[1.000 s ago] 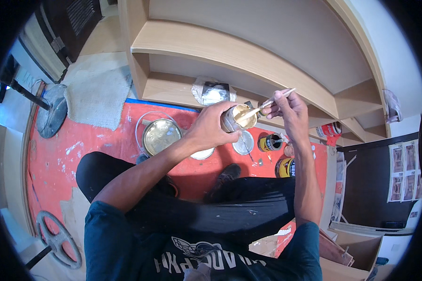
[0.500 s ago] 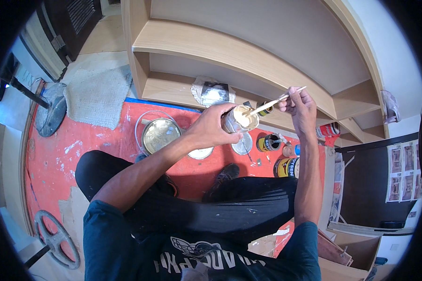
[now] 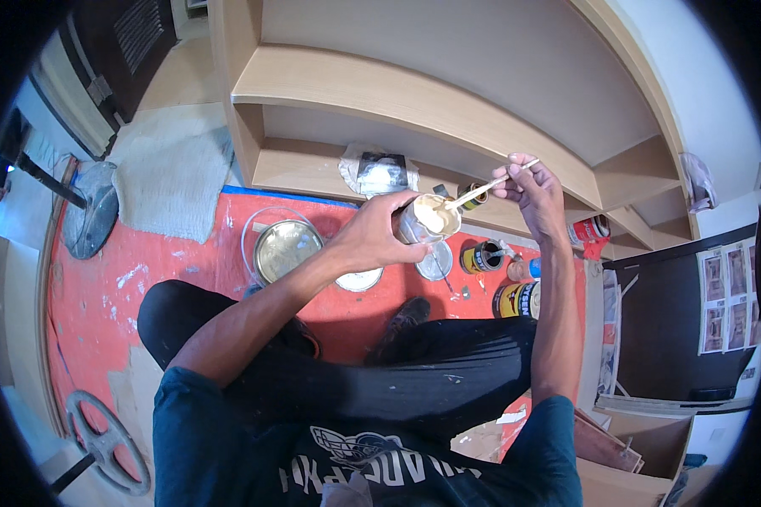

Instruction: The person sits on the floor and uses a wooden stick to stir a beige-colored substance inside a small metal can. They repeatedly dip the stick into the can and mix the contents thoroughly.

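My left hand point(image 3: 379, 231) is wrapped round a small can point(image 3: 413, 226) and tips its mouth toward me and to the right. Cream-coloured paint point(image 3: 435, 217) coats the inside and the rim. Between the fingers and thumb of my right hand point(image 3: 531, 193) is a thin wooden stick point(image 3: 490, 183), whose lower end dips into the paint. Both hands are above the red floor covering, in front of the wooden shelf unit. The can's bottom is hidden behind my left hand.
A round metal tin with a wire handle point(image 3: 284, 252) stands left of my forearm. Yellow-and-black paint cans point(image 3: 516, 301) and a round lid point(image 3: 435, 262) lie to the right. A dusty black sheet on cloth point(image 3: 381, 173) rests on the bottom shelf point(image 3: 300, 169). The red floor covering point(image 3: 190, 270) has paint spots.
My right hand and the stick have shifted slightly left, and the stick lies at a flatter slant in the can. The whole view has also moved a little.
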